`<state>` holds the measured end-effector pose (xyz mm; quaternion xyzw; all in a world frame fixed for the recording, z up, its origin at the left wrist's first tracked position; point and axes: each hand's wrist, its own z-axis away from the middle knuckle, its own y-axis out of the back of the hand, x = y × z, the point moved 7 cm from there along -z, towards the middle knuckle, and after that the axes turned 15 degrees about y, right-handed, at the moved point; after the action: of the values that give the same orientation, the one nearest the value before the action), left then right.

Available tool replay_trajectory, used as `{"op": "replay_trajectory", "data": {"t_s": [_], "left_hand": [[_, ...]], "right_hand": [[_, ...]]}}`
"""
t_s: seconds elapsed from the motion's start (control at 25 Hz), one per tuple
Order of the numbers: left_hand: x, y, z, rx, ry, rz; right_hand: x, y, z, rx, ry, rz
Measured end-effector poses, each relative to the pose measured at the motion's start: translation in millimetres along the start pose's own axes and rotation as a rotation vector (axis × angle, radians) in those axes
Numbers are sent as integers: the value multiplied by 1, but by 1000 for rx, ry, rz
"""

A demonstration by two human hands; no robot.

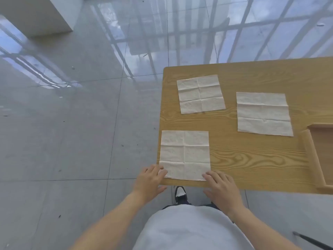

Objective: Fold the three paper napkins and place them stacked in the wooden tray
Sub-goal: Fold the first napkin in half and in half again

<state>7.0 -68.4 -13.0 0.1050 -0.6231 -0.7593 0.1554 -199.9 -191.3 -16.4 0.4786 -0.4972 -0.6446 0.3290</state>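
Three napkins lie flat and unfolded on the surface. The left hand and right hand rest straight fingers on the near corners of the nearest napkin, grip wide, holding nothing. The wooden tray is at right.

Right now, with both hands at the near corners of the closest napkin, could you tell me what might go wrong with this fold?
1. The nearest napkin lies along the table's left edge, so a sideways nudge from the left hand could slide it off.
2. The right hand touches only the corner; thin paper may crease or tear if lifted unevenly.
3. The wooden tray is partly out of view at the right, so the reach across may disturb the right napkin.
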Motion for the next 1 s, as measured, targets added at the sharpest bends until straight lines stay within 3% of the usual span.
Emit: {"op": "replay_trajectory", "data": {"t_s": [0.2,0.36,0.64,1.0], "left_hand": [[3,-13,-6,-42,32,26],[5,-23,2,-52,30,42],[14,-21,15,159,0,126],[6,10,4,243,105,421]], "right_hand": [[-7,-14,-14,-23,-17,63],[-9,-20,0,62,-31,93],[-7,-18,13,79,-4,81],[10,21,17,252,-80,-64]]}}
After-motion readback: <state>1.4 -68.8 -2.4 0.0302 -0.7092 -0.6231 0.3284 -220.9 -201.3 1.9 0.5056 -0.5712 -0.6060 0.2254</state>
